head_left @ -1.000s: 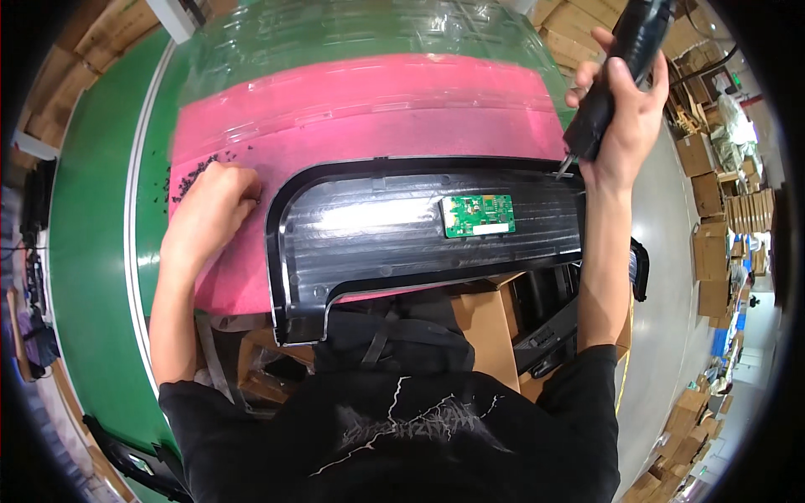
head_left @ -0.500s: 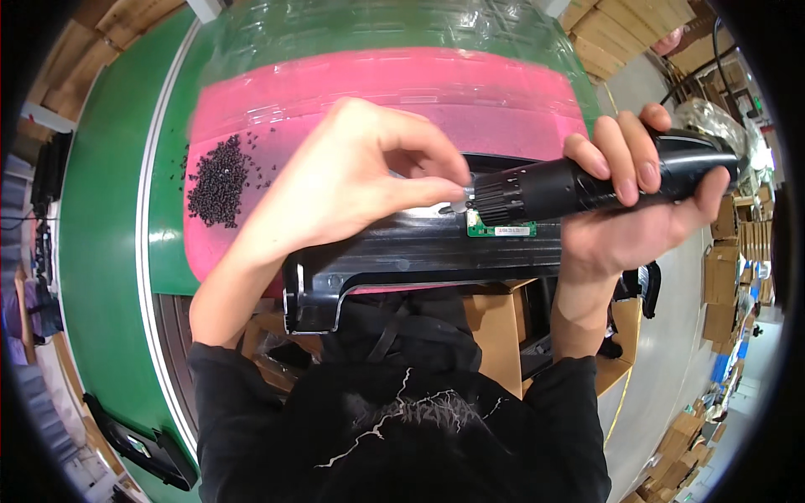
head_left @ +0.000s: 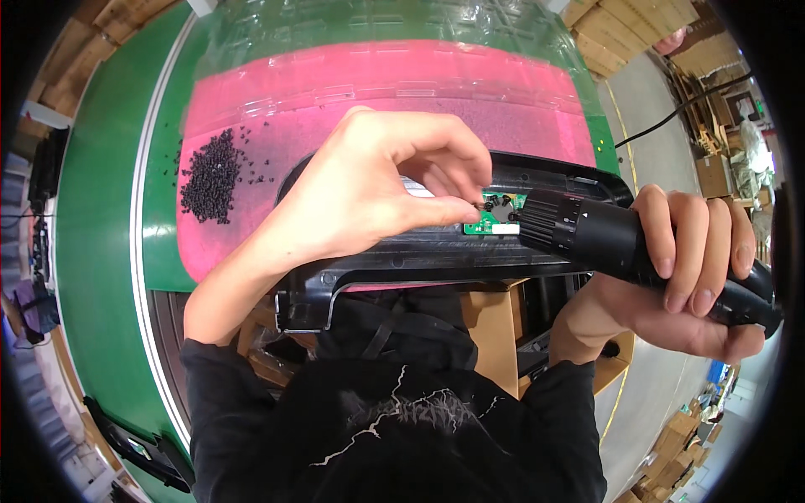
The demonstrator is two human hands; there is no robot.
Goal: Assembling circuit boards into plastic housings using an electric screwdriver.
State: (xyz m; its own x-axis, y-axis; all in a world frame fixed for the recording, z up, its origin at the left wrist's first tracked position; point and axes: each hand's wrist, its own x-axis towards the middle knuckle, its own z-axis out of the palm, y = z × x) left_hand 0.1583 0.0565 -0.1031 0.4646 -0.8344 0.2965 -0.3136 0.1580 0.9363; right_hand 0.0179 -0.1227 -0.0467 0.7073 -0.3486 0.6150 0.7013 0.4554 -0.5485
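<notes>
In the head view, the one view we had, we saw a green circuit board (head_left: pixel 480 228) lying in a long black plastic panel (head_left: pixel 419 260), right of the frame's centre. We judged the work to be partway along: the board was laid in place, but its fastening looked unfinished. Small dark pieces (head_left: pixel 506 201), probably screws, showed over the board; we could not tell whether any was seated. A large heap of small black screws (head_left: pixel 211 180) lay at the left of the frame, on a pink mat (head_left: pixel 293 130).

The board sat between our two hands. Our left hand (head_left: pixel 360 180) reached in from its left, thumb and fingers drawn close together at its left edge; we could not tell whether they pinched one of the dark pieces. Our right hand (head_left: pixel 689 251), at the right of the frame, was wrapped around a black power screwdriver (head_left: pixel 604 235), whose ribbed nose pointed left and hid the board's right end. We could not tell whether its tip touched anything.
</notes>
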